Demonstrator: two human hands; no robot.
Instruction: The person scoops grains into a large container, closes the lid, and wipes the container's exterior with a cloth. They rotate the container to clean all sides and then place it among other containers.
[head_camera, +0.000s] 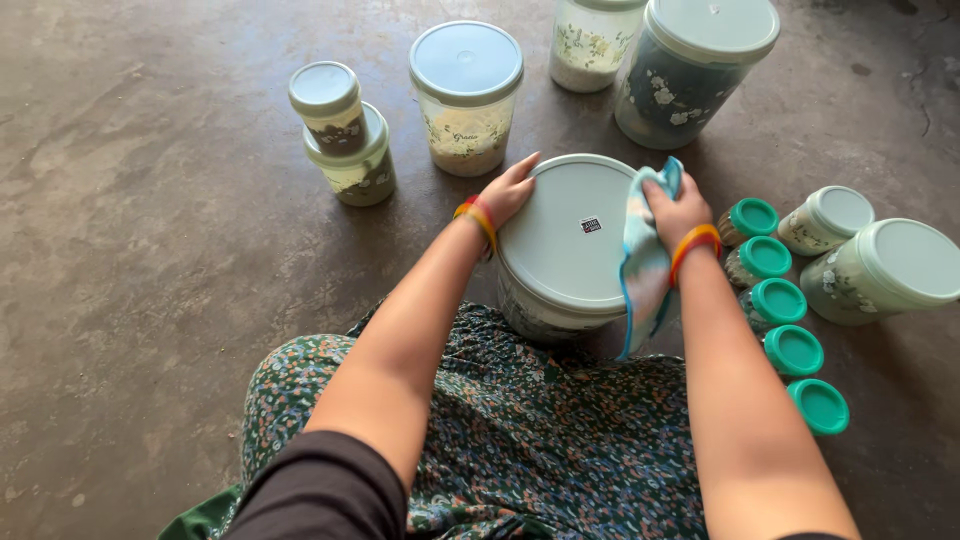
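Pale-green lid (565, 235) being wiped with a cloth (645, 255).
Right hand (678, 210) is gripping the cloth on the lid's right edge; left hand (508, 192) is lying open, steadying the tub on the floor (150, 250). 5 teal-capped jars (790, 325) are waiting alongside, seemingly unwiped.

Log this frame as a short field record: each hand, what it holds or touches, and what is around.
left hand: rests on the edge of the large container's pale lid
right hand: presses a blue cloth on that lid
right side: five green-capped jars in a row
behind: lidded containers on the concrete floor
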